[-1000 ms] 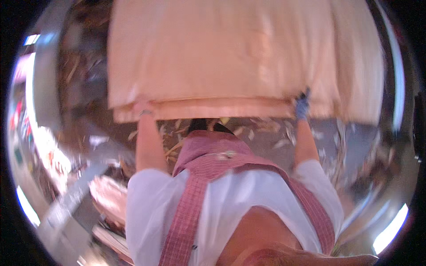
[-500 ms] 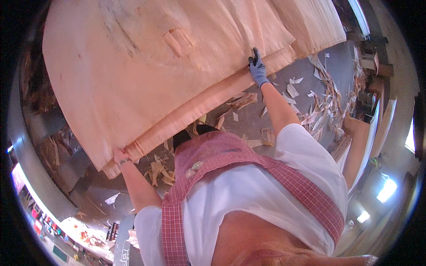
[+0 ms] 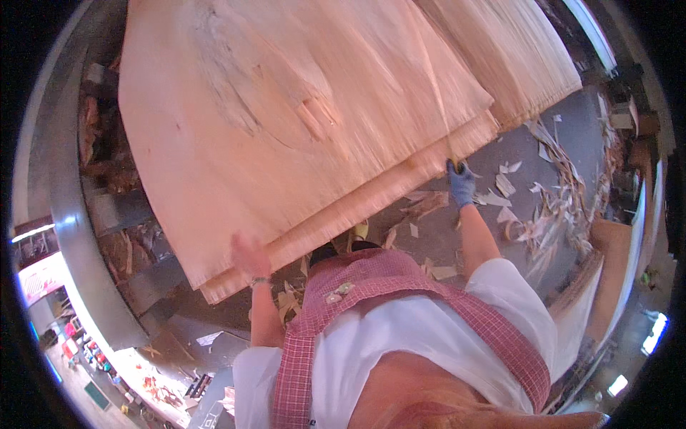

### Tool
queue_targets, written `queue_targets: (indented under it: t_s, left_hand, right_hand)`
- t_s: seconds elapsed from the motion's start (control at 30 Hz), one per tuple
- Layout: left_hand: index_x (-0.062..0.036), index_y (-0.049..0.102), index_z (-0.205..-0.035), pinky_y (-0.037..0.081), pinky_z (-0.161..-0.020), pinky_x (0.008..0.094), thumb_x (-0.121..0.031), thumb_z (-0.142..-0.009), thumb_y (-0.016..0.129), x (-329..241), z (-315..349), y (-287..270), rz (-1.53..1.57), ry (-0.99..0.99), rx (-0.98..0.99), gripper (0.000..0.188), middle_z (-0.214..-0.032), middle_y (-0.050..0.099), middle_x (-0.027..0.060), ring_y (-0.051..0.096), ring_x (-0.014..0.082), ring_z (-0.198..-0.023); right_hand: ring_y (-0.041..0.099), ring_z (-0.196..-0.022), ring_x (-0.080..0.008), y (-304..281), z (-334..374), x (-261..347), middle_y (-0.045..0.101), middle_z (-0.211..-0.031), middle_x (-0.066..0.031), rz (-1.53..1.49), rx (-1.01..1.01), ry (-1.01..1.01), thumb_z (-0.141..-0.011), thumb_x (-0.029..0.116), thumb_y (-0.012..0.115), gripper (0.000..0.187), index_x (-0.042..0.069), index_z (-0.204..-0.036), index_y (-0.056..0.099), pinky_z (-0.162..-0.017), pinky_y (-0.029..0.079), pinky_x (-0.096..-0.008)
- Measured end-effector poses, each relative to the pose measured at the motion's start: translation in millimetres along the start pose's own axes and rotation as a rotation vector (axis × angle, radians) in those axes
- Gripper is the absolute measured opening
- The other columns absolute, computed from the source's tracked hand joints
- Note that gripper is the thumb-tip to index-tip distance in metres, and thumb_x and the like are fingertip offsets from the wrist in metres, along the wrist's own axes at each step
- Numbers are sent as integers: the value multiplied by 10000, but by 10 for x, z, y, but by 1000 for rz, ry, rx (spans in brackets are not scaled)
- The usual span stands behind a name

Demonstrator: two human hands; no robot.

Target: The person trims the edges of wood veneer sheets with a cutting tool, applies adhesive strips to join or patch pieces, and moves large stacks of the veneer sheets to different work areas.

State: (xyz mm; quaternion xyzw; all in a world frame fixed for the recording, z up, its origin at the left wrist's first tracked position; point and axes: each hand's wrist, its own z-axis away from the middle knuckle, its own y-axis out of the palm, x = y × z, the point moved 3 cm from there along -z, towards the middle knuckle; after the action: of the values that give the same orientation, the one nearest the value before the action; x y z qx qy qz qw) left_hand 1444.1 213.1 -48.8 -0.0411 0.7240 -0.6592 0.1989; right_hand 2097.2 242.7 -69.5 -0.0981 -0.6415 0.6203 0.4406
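Left hand (image 3: 251, 256), bare and blurred, loosely outstretched over the near-left edge of a broad, pale veneer sheet (image 3: 279, 164). Right hand (image 3: 461, 183) in a blue-grey glove (image 3: 464, 191), dark at the tips, against the edge of a lower layer (image 3: 371, 190); cannot tell whether clasping it. Spread in front of the body, fine-grained, gently rippled, dark-streaked, with one ragged patch. Beyond, curled, papery scraps (image 3: 554, 222) on grey floor (image 3: 582, 118).
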Motion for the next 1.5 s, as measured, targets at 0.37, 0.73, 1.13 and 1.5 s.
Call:
queue_targets:
  t_s: [0.37,0.73,1.13,1.5]
  left_hand:
    - [-51,402,-1392,329,-1056,487,-372,-866,617,-762,-949,266,-45,95,184,654,-1383,458,223,461,359,-1248]
    - [-27,521,-1218,365,-984,471,-403,-809,650,-3257,-3472,754,53,107,27,570,-1266,512,197,460,325,-1199]
    - [6,593,-1062,506,-762,377,-345,-785,710,-2977,-4301,1108,773,-188,252,463,-1049,665,132,642,276,-860]
    - [-96,528,-1072,488,-738,273,9,-874,568,-2535,-3586,-73,1714,-84,319,228,-971,590,-13,561,104,-849]
  right_hand:
    - [544,-591,-183,-1474,220,-2029,618,-663,-149,179,-264,65,-900,444,621,428,19,-881,667,-609,454,-367]
    - [500,-493,-197,508,-489,871,536,-550,-33,-214,79,-22,-899,432,638,439,39,-710,585,-490,379,-340]
    - [625,-822,-429,1087,-797,1323,649,-839,-239,73,178,-157,-926,523,486,488,54,-863,604,-697,479,-505]
    - [624,-821,-420,1225,-890,1133,654,-836,-218,129,162,-132,-927,522,490,494,52,-842,620,-716,479,-497]
